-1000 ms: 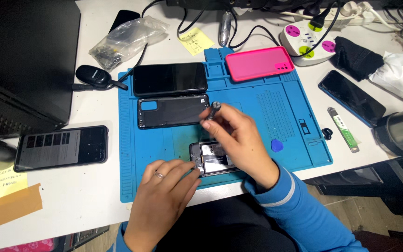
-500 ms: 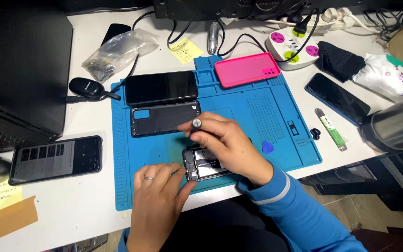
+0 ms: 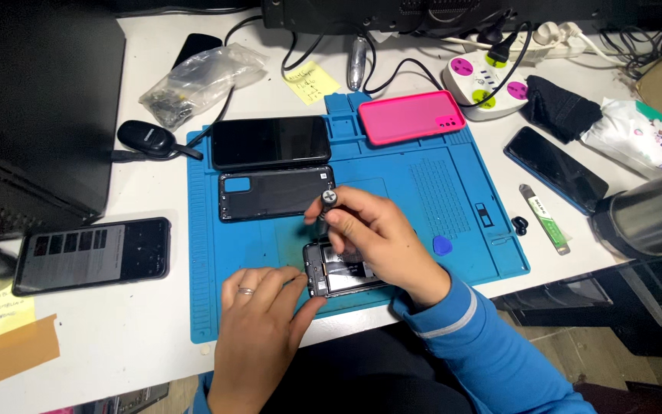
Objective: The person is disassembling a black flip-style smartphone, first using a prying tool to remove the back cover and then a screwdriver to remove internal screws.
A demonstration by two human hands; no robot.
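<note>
An opened phone body (image 3: 340, 274) lies at the near edge of a blue work mat (image 3: 423, 199). My left hand (image 3: 258, 318) rests on the mat and pinches the phone's left end with thumb and fingers. My right hand (image 3: 381, 241) is closed around a small screwdriver (image 3: 326, 205) with a grey cap, held upright with its tip down on the phone's upper left part. The hand covers most of the phone. A black back cover (image 3: 276, 192) lies just beyond the screwdriver.
On the mat are a dark phone (image 3: 270, 142), a pink phone case (image 3: 411, 116) and a blue pick (image 3: 442, 245). Around it lie a lit phone (image 3: 92, 254), another phone (image 3: 555, 169), a green tool (image 3: 545, 218), a plastic bag (image 3: 197, 77) and a power strip (image 3: 484, 80).
The view has shifted a little. My right hand and the screwdriver stay over the phone, with the screwdriver's cap slightly repositioned. My left hand keeps its hold on the phone's end.
</note>
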